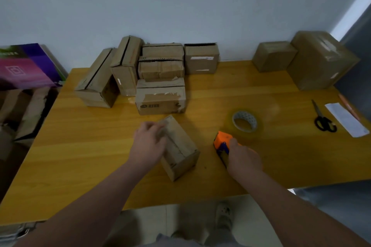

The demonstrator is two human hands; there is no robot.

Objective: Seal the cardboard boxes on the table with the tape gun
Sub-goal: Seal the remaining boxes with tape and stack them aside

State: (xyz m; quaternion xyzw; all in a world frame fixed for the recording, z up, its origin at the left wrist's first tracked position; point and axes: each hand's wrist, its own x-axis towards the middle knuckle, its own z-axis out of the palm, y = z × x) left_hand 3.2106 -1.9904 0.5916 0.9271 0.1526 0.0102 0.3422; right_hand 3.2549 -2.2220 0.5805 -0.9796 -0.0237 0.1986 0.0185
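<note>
Scissors (320,116) lie beside a white paper slip (346,119).

Head camera looks forward and down, close over the table (84,146)

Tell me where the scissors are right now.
In the head view, the scissors lie far right on the table, between the tape roll and a white paper strip.

Dim, flat indoor light with a cool cast; a brighter strip shows at the upper right. The table (80,146) carries a faint sheen and soft shadows beside the boxes (160,100). Wide-angle bending curves the edges; the left hand (149,146) is blurred.
</note>
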